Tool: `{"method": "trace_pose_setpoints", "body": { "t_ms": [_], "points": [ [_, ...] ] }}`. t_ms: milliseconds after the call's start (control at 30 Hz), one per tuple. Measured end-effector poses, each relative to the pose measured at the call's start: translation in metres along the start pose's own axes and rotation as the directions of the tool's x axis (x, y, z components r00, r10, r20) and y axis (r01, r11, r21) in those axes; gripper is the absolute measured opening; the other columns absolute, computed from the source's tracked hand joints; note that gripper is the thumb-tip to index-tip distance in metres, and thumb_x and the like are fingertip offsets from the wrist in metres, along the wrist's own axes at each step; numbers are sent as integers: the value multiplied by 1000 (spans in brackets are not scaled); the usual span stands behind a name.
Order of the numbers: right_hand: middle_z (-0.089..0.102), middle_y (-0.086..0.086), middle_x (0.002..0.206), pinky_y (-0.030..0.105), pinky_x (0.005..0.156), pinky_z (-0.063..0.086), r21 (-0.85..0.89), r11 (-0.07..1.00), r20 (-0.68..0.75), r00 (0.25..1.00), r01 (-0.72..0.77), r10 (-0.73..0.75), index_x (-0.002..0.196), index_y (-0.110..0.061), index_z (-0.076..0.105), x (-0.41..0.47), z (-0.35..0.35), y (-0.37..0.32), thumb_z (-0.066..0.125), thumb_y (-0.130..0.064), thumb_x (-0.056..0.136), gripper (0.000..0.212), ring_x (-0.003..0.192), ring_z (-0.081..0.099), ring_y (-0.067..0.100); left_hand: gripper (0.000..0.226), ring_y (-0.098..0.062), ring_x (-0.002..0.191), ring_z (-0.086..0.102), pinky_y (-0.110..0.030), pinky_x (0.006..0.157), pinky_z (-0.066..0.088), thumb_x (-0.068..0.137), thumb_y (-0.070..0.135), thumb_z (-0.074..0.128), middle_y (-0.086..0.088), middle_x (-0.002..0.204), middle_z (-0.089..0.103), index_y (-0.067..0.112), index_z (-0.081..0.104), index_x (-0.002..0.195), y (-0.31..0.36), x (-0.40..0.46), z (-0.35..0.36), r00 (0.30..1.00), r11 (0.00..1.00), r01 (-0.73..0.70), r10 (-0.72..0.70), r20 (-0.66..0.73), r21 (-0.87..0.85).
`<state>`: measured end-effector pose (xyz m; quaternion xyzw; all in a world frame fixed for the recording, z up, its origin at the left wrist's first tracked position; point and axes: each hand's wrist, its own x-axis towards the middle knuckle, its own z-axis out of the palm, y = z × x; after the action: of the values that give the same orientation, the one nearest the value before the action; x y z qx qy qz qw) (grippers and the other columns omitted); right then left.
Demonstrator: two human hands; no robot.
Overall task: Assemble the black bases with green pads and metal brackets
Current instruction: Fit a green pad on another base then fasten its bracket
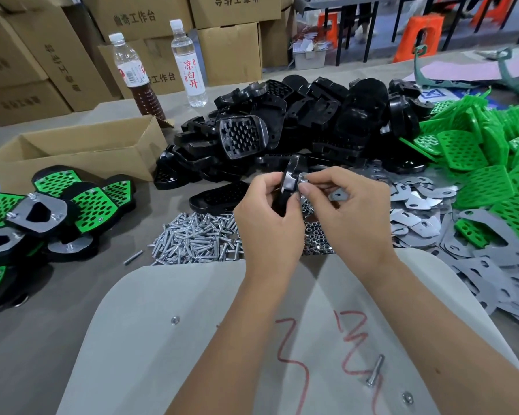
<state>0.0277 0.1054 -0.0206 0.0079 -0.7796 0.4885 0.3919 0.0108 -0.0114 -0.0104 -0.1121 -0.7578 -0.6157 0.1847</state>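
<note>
My left hand (267,211) grips a black base (291,178) held on edge above the table. My right hand (336,199) pinches a small metal part (302,177) against that base; whether it is a nut or a bracket I cannot tell. Behind the hands lies a heap of black bases (297,121). Green pads (486,163) are piled at the right. Flat metal brackets (426,211) spread out on the right side of the table. Finished bases with green pads and brackets (39,211) are stacked at the left.
Loose bolts (198,238) and nuts (315,238) lie just in front of the hands. A pale board (168,324) with red marks and one bolt (375,371) is nearest me. An open cardboard box (72,151) and two bottles (189,61) stand at the back left.
</note>
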Motion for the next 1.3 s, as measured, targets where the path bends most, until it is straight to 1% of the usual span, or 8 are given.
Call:
{"method": "trace_pose_setpoints", "body": {
  "t_ms": [167,400,667,767,867,1100,1200,1300],
  "points": [
    [78,1,85,53,70,64,276,928,29,967,-250,252,90,-17,81,2,1,3,77,-8,92,10,83,75,26,20,-6,85,75,-37,81,63,88,6,79,11,90,78,17,79,105,2,0,0,999,998,44,-43,21,-36],
    [79,11,85,30,63,61,437,821,123,928,-369,351,85,-14,82,4,0,4,79,-4,90,11,74,76,23,16,-8,81,74,-39,77,61,86,12,81,10,87,77,19,80,99,2,0,2,999,1000,-25,25,-32,17],
    [77,-3,82,25,64,63,234,960,105,986,-152,131,88,-15,81,8,-11,6,81,0,87,15,75,72,10,20,-14,86,75,-44,81,60,86,11,78,7,91,79,17,81,105,-3,1,0,998,998,-64,64,9,25],
    [73,-9,78,25,61,61,95,994,88,995,-59,50,87,-14,80,9,-12,5,80,-8,91,8,71,70,12,19,-12,85,74,-42,78,60,86,7,77,10,89,78,16,81,101,-3,0,-1,994,994,-113,112,13,14],
    [67,-10,68,25,62,50,-45,999,56,998,19,-17,77,-15,74,10,-12,1,72,-19,99,22,66,64,13,19,-11,80,71,-41,73,59,86,6,74,11,86,76,18,80,99,-1,-1,-1,983,983,-183,183,19,23],
    [48,11,61,36,60,35,-79,996,149,988,-38,49,71,0,49,7,-7,-9,49,-20,111,45,61,43,26,15,-8,73,64,-34,69,55,88,5,72,12,81,71,16,78,97,-2,-1,0,968,966,-251,250,32,56],
    [53,8,65,32,62,38,-52,997,221,973,-51,61,74,-4,53,9,-12,-9,52,-14,108,35,64,46,20,11,-7,65,56,-29,63,46,88,7,72,14,72,65,16,76,90,-3,-1,1,973,971,-231,230,23,55],
    [44,5,59,28,57,32,-46,997,197,978,-64,72,69,-4,47,8,-10,-8,53,-14,108,41,58,36,12,10,-13,68,61,-36,64,52,88,7,72,9,75,69,15,77,92,-3,-1,1,971,971,-237,236,20,43]
  ]
}}
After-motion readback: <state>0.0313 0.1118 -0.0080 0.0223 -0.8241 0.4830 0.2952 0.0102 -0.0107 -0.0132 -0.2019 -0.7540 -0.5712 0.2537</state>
